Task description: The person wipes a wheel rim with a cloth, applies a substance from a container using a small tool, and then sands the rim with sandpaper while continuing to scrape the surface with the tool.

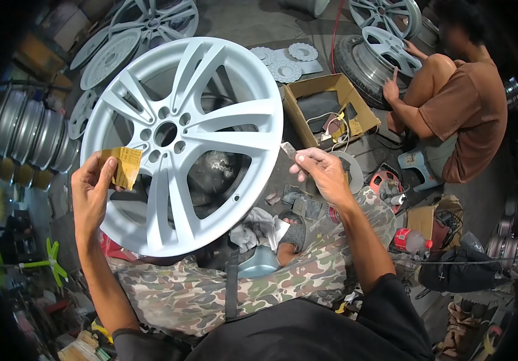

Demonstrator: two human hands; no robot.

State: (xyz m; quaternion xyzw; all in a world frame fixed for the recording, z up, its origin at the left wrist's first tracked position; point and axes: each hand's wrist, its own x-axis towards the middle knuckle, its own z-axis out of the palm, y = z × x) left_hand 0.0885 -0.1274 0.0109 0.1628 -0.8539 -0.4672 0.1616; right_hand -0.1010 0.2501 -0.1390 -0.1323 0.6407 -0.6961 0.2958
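Note:
A large pale grey alloy wheel rim (pixel 235 141) with split spokes fills the middle of the view, tilted toward me. My left hand (pixel 92 189) pinches a folded yellow sheet with faint print, which looks like sandpaper (pixel 128 167), in front of the rim's left spokes. On the other side my right hand (pixel 326 174) is closed on a small flat grey piece (pixel 288 149) between thumb and fingers, by the rim's right edge. What that piece is exactly, I cannot make out. Camouflage cloth (pixel 259 298) covers my lap below the rim.
An open cardboard box (pixel 364 114) holding a cable stands beyond my right hand. Another person (pixel 469 114) crouches at the right, hands on a wheel (pixel 391 51). More rims (pixel 151 24) lie at the back left. A plastic bottle (pixel 412 239) lies at the right.

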